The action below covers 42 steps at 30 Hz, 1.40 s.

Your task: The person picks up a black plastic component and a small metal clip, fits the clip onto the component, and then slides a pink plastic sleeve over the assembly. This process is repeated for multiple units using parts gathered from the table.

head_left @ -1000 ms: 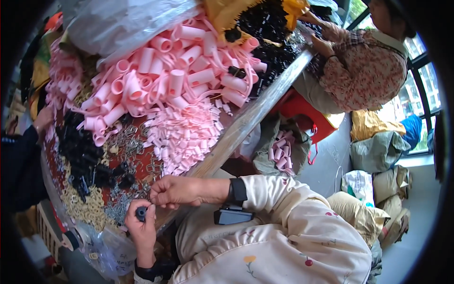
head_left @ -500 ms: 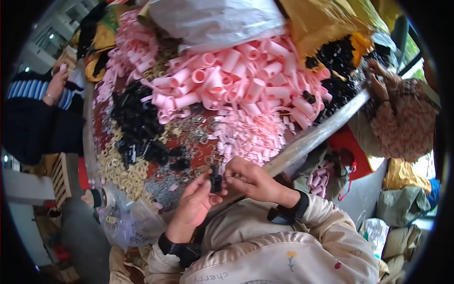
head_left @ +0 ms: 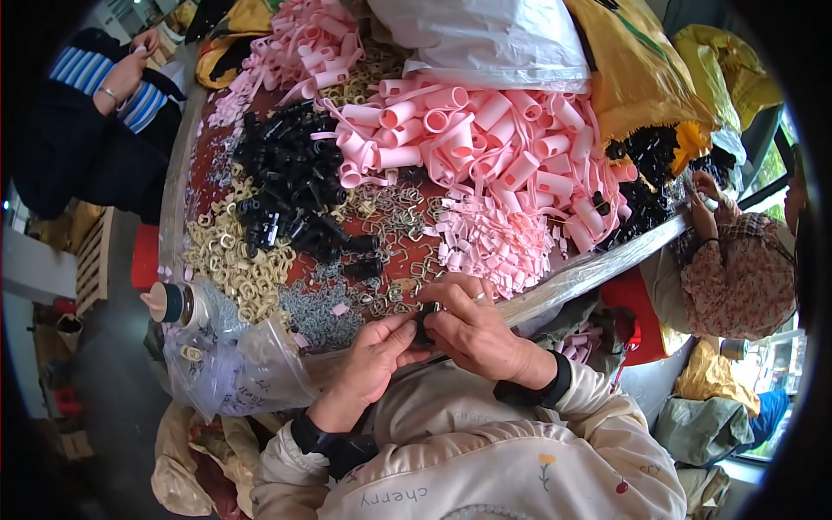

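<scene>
My left hand (head_left: pixel 374 357) and my right hand (head_left: pixel 478 336) meet at the table's near edge, both closed around a small black plastic part (head_left: pixel 424 324). Fingers of both hands cover most of the part. Just beyond my hands lie bent metal clips (head_left: pixel 395 301) and a heap of tiny grey metal pieces (head_left: pixel 321 314). Small flat pink pieces (head_left: pixel 492 238) are piled ahead of my right hand. Farther off are black tubular parts (head_left: pixel 290 173) and a large mound of pink plastic tubes (head_left: pixel 468 130).
Beige rings (head_left: pixel 238 251) cover the table's left side. A clear plastic bag (head_left: pixel 260 368) and a lidded jar (head_left: pixel 178 303) sit at the near left edge. White (head_left: pixel 494 43) and yellow sacks (head_left: pixel 637 65) stand behind. One co-worker (head_left: pixel 121 87) is at left, another (head_left: pixel 737 269) at right.
My right hand has closed in over the black part, which is now more hidden between my fingers. The whole view has shifted, with the table's contents appearing farther right.
</scene>
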{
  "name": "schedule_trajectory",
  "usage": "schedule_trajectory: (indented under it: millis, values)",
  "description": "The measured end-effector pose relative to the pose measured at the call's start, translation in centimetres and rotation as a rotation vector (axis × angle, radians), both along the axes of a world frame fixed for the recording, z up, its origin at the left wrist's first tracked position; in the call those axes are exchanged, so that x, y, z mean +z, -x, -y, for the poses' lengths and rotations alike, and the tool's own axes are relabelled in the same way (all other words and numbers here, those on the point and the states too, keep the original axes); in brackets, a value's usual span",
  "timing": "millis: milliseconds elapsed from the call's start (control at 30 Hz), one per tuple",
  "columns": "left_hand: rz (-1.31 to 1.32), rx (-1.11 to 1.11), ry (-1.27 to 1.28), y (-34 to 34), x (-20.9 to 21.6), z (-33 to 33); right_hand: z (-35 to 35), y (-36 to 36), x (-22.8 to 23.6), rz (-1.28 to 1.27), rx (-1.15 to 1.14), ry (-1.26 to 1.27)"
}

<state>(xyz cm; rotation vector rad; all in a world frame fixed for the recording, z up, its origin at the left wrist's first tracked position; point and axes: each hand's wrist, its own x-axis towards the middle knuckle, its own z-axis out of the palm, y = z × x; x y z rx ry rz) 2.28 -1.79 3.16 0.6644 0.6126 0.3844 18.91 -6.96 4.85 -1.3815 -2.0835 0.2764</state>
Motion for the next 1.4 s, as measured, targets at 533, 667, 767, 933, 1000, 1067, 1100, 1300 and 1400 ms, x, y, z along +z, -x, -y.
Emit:
schedule_trajectory:
  millis: [533,667,767,933,1000,1067,1100,1300,1400]
  values:
    - [0.072,0.051,0.068,1.9,-0.5,-1.2,-4.2,-0.2,0.4,-0.445,0.142,0.155]
    - [0.074,0.124,0.091,2.1,-0.8,-1.6,-8.9,-2.4,-2.2,-0.05,-0.063,0.13]
    - [0.087,0.164,0.093,2.5,-1.1,-1.7,-11.3,-2.8,-4.6,0.517,-0.126,0.089]
    - [0.105,0.216,0.111,3.0,-1.4,-1.7,-11.4,-2.5,-6.1,0.609,-0.071,0.255]
    - [0.108,0.226,0.11,3.1,-1.4,-1.7,-11.0,-2.8,-6.4,0.52,-0.108,0.242]
    - [0.121,0.231,0.115,3.1,-1.7,-1.5,-10.6,-2.7,-6.1,0.478,-0.119,0.257]
    - [0.127,0.232,0.116,3.1,-1.8,-1.5,-10.5,-2.7,-5.9,0.434,-0.132,0.276]
    - [0.127,0.237,0.112,2.6,-1.5,-0.9,-9.6,-2.9,-5.8,0.582,-0.116,0.243]
    - [0.122,0.252,0.118,2.4,-1.3,-0.7,-9.5,-2.5,-5.9,0.411,-0.098,0.248]
